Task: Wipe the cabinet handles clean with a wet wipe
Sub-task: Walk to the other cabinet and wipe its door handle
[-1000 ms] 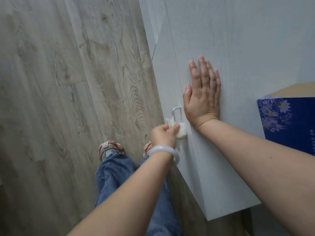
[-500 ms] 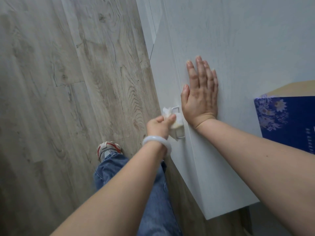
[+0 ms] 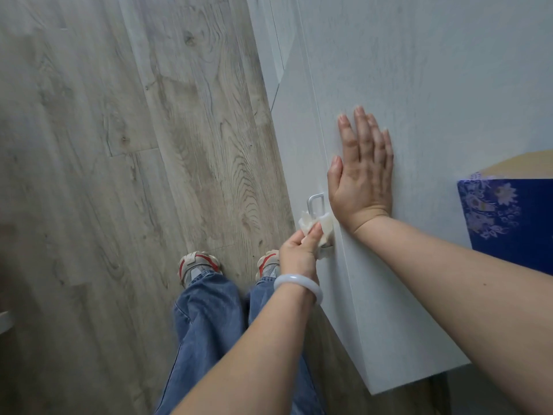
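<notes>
The cabinet top (image 3: 449,85) is a pale grey-white slab filling the upper right of the frame, and on it lie two things — the right hand (image 3: 360,178), flat with fingers straight near its left edge, and a blue flower-printed box (image 3: 508,217) at the right edge of the frame. The wood-grain plank floor (image 3: 119,145) fills the left half; two shoes (image 3: 199,265) stand on it at lower centre.

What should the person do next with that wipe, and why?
Probably slide the wet wipe up along the handle. The left hand pinches the wipe around the handle's lower part, while the upper bend shows bare metal. The right hand lies flat on the cabinet top, steadying it.
</notes>
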